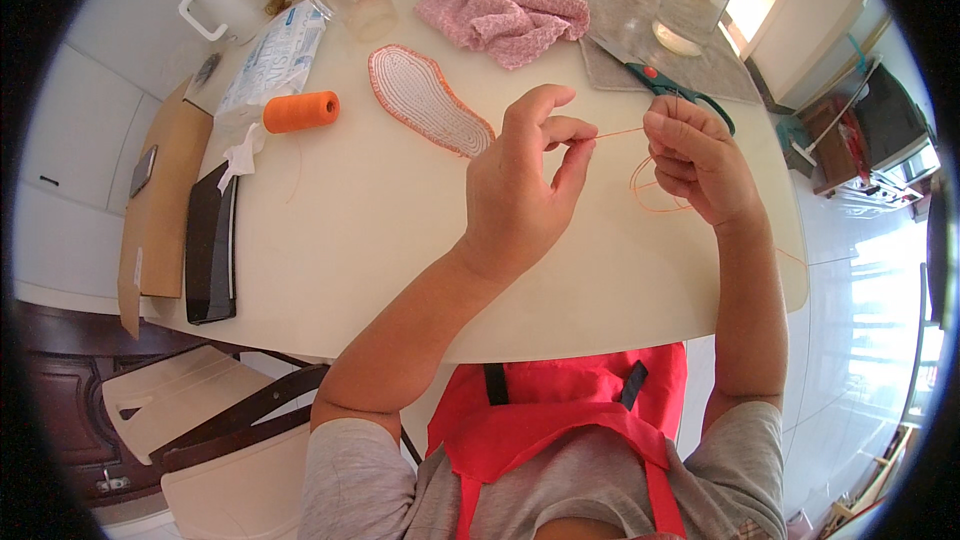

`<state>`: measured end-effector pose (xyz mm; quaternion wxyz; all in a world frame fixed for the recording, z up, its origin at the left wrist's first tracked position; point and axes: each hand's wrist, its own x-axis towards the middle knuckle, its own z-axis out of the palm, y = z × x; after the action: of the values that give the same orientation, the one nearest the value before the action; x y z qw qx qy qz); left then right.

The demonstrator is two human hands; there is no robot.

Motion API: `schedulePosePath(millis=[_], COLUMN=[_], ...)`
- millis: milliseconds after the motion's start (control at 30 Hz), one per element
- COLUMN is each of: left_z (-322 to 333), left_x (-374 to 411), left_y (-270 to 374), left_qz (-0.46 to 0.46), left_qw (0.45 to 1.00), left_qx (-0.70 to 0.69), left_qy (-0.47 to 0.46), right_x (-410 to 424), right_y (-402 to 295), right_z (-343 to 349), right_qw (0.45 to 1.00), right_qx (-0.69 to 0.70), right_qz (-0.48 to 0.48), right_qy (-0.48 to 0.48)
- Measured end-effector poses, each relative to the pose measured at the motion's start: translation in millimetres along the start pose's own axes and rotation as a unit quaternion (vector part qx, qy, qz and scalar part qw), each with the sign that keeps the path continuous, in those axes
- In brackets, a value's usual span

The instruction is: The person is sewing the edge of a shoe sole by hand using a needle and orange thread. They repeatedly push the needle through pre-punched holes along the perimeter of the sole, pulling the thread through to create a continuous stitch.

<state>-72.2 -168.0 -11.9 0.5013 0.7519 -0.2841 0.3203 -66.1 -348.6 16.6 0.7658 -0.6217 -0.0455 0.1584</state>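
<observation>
An orange thread point(619, 133) runs taut between my two hands above the table. My left hand point(525, 172) pinches it between thumb and fingertips. On the right, my right hand point(701, 157) is closed on the thread, and a thin needle point(677, 92) seems to stick up from its fingers. Loose loops of the thread hang below that hand. Beyond my left hand lies a white insole point(427, 97) with an orange stitched edge, its near end partly hidden by the hand. To the left, an orange thread spool point(300, 112) rests on its side.
Green-handled scissors point(649, 75) lie just beyond my right hand, partly on a grey cloth point(611, 7). A glass jar point(694, 4), a pink towel point(502, 15) and a clear measuring jug point(364, 4) stand farther back. A cardboard box point(169, 202) and a black case point(212, 247) line the left edge.
</observation>
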Motion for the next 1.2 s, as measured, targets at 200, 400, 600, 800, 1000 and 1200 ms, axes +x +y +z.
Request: schedulePosePath(millis=[200,400,600,800,1000,1200], left_z=[-5,-4,-6,-6,0,0], left_x=[2,2,2,1,0,0], left_y=[4,2,3,2,-7,-7], left_qz=[-0.008,-0.015,-0.043,-0.035,0.027,0.027], left_qw=[0.999,0.999,0.996,0.991,0.99,0.99], left_qx=[0.039,0.048,0.078,0.127,0.136,0.135], left_qy=[-0.019,-0.016,-0.024,-0.039,0.002,-0.014], right_x=[0,0,0,-2,-2,-3], right_y=[0,0,-1,-2,-2,-3], right_z=[-1,-3,-3,-2,-2,-1], right_qw=[1.0,1.0,1.0,1.0,1.0,1.0], right_qx=[0.004,-0.001,0.0,0.011,0.014,0.016], right_qz=[-0.004,-0.015,-0.022,-0.023,-0.022,-0.022], right_qy=[0.006,0.008,0.008,-0.009,-0.011,-0.007])
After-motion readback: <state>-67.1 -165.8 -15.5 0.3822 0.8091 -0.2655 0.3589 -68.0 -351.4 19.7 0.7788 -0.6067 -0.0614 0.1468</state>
